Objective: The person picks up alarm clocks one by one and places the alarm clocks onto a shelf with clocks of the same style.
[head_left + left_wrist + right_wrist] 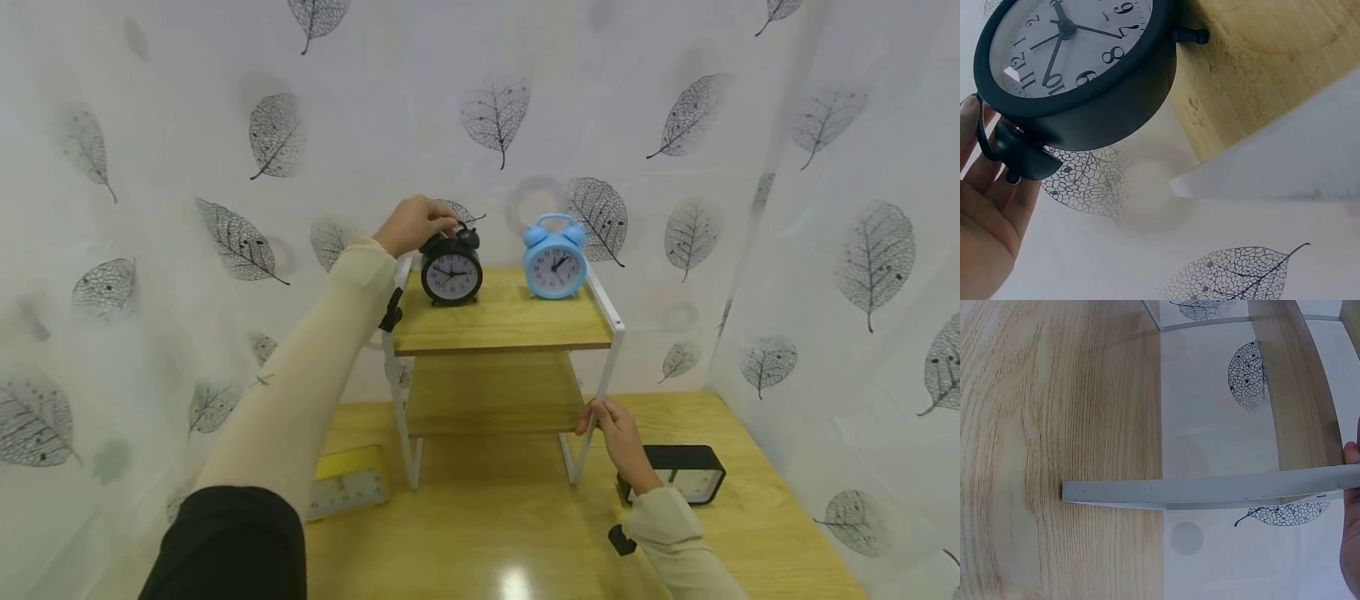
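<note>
On the left of the shelf's top board (502,321) stands a black twin-bell alarm clock (452,277), its face toward me. My left hand (415,223) pinches the clock's top handle from above; in the left wrist view, the fingers (969,119) are at the handle behind a bell. A light blue twin-bell alarm clock (555,272) stands on the right of the same board. Lower down, my right hand (621,440) grips the shelf's white front right leg (600,387) near the lower board. The right wrist view shows that hand (1351,540) only at its edge.
A yellow clock (348,483) lies on the wooden table (480,517) left of the shelf. To the right, a black rectangular clock (686,475) stands behind my right wrist. Leaf-patterned curtain (420,100) hangs close behind the shelf and along both sides.
</note>
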Action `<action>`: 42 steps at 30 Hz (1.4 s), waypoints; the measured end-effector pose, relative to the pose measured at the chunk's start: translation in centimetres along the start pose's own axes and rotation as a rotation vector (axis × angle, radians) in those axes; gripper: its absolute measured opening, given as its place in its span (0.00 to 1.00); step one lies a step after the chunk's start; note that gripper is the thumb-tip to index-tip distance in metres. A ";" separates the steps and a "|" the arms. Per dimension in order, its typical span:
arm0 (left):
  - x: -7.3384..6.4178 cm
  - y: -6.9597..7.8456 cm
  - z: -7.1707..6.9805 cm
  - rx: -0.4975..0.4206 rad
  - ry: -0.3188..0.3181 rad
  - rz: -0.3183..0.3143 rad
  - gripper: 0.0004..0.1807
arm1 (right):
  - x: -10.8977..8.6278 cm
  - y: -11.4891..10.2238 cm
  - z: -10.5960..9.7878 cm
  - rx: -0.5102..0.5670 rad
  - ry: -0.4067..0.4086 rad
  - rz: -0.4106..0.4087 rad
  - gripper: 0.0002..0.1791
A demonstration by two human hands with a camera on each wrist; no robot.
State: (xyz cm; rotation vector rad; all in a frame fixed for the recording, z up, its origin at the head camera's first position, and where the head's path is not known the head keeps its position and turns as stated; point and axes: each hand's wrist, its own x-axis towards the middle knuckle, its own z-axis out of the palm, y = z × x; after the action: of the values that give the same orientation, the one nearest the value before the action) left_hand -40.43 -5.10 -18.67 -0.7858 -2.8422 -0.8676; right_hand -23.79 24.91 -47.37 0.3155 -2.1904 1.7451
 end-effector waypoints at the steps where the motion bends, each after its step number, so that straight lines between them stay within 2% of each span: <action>1: 0.0 0.1 0.0 0.001 0.003 0.001 0.16 | 0.1 0.0 0.0 0.001 0.000 0.000 0.23; 13: -0.5 -0.1 0.0 0.014 0.025 0.023 0.16 | 0.0 0.0 0.0 0.008 0.007 0.000 0.23; 20: -0.7 -0.5 -0.4 0.043 0.026 0.013 0.17 | -0.1 0.0 -0.1 -0.005 0.002 0.017 0.23; 27: -1.1 -1.0 -0.8 0.008 0.035 0.014 0.17 | 0.0 -0.1 -0.1 -0.007 0.008 0.025 0.23; 35: -2.3 -0.9 -0.9 -0.012 0.081 0.041 0.19 | 0.0 -0.4 -0.1 0.007 0.011 0.047 0.22; 42: -3.3 -0.6 -0.8 0.013 0.156 0.081 0.19 | -0.3 -2.7 0.2 -0.009 0.009 0.067 0.22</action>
State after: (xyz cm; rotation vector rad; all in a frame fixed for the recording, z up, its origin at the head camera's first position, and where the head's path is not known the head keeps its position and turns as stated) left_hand -37.97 -7.45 -18.94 -0.7882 -2.6590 -0.8578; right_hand -22.53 24.11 -45.14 0.2349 -2.2261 1.7674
